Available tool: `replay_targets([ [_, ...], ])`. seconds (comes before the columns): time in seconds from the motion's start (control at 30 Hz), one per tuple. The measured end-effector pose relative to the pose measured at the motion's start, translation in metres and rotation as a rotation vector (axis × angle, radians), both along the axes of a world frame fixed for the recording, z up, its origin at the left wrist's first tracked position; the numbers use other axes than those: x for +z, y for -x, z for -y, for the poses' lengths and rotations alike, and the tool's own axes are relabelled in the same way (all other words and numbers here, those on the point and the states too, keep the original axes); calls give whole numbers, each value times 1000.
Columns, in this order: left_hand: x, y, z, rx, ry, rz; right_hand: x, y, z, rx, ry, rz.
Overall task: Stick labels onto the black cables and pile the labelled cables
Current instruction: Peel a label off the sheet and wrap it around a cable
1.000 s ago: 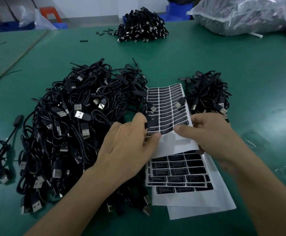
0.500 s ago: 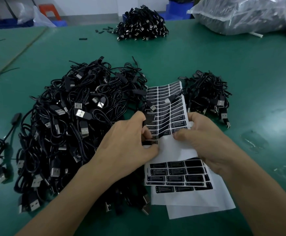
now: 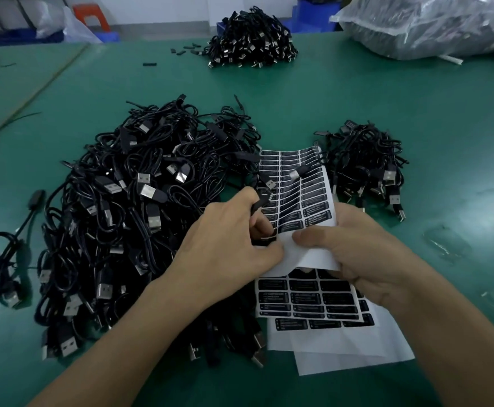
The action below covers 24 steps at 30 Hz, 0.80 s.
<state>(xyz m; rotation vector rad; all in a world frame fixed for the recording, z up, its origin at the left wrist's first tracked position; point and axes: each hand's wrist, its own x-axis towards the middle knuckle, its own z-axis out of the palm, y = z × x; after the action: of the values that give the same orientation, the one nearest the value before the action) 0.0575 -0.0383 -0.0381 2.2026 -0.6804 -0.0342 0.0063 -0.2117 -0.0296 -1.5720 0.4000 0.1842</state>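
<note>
The green table (image 3: pixel 386 113) lies open toward twelve and three o'clock. A large heap of black cables (image 3: pixel 128 218) crowds nine o'clock, touching the left hand (image 3: pixel 228 248); a smaller cable pile (image 3: pixel 363 165) sits at two. Both hands grasp the label sheet (image 3: pixel 301 198): left pinching its left edge, right hand (image 3: pixel 360 254) clenching its blank lower part, above spare sheets (image 3: pixel 322 301).

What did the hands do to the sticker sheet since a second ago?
The left hand curled its fingers in and now pinches a black label at the sheet's left edge. The right hand tightened its grip on the label sheet, bending its bottom edge up. The big cable pile and the spare sheets stayed put.
</note>
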Motion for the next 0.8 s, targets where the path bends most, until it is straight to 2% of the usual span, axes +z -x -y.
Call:
replay_targets([
  [0.23, 2, 0, 0, -20, -15, 12, 5, 1, 2, -100, -89, -60],
  [0.6, 3, 2, 1, 0, 35, 8, -6, -2, 1, -104, 48, -60],
  [0.8, 2, 1, 1, -8, 22, 2, -8, -3, 0, -118, 36, -60],
])
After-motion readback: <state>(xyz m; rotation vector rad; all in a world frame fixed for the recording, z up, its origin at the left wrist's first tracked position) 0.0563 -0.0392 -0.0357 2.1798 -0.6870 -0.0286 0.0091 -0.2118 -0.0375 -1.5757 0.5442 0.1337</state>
